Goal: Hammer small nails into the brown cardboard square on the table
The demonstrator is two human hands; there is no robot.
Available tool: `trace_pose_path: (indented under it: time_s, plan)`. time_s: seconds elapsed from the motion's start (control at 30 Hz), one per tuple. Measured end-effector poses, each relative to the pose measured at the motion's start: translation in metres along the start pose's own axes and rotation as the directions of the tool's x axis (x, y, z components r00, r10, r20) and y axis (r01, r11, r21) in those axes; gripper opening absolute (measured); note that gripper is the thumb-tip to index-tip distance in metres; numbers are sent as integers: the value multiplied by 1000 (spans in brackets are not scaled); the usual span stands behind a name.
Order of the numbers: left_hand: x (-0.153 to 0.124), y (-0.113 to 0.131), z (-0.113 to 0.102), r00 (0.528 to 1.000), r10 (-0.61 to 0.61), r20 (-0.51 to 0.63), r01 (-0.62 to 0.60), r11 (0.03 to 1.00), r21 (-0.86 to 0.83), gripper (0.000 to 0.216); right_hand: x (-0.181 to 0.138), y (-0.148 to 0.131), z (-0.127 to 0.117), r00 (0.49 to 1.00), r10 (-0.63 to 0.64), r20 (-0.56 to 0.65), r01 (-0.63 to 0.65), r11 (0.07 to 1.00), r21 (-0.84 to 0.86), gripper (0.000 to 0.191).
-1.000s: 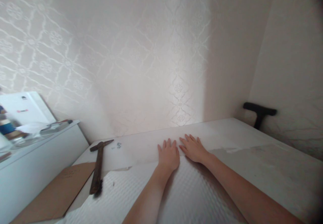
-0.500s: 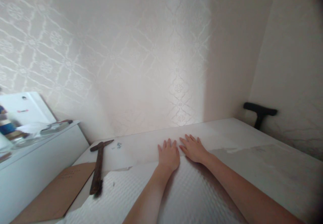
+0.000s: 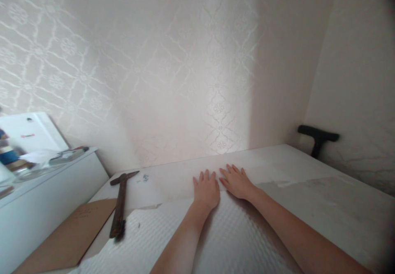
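My left hand point(image 3: 206, 189) lies palm down on the white tabletop point(image 3: 179, 179), fingers spread toward the wall. Just to its right, my right hand point(image 3: 237, 182) rests flat in the same way, fingers apart. Neither hand holds anything. Beneath my wrists and forearms spreads a white sheet with a bumpy, quilted texture point(image 3: 154, 228). Off to the left lies a hammer point(image 3: 120, 204) with a dark wooden handle, its head toward the wall. Beside the hammer head sits a small cluster of tiny bluish pieces point(image 3: 145, 178), too small to name.
A brown board point(image 3: 68, 237) with handwriting lies at the left, next to a white cabinet point(image 3: 55, 204) with clutter on top. A white box-like item point(image 3: 33, 132) leans there. Patterned wallpaper point(image 3: 185, 80) rises behind. A black T-shaped handle point(image 3: 317, 136) stands beyond the right edge.
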State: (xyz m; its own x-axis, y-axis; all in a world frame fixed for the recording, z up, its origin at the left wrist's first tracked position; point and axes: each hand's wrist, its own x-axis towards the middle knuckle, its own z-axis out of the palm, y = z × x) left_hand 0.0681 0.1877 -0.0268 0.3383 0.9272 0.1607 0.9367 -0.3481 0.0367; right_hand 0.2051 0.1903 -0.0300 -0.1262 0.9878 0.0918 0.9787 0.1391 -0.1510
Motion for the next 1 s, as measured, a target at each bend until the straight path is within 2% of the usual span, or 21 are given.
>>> trace_pose_path:
  time_s: [1.0]
  plan:
    - [1, 0, 0, 1000, -3, 2, 3, 1000, -16, 47, 1, 1, 2, 1000, -2, -10, 3, 1000, 1, 53]
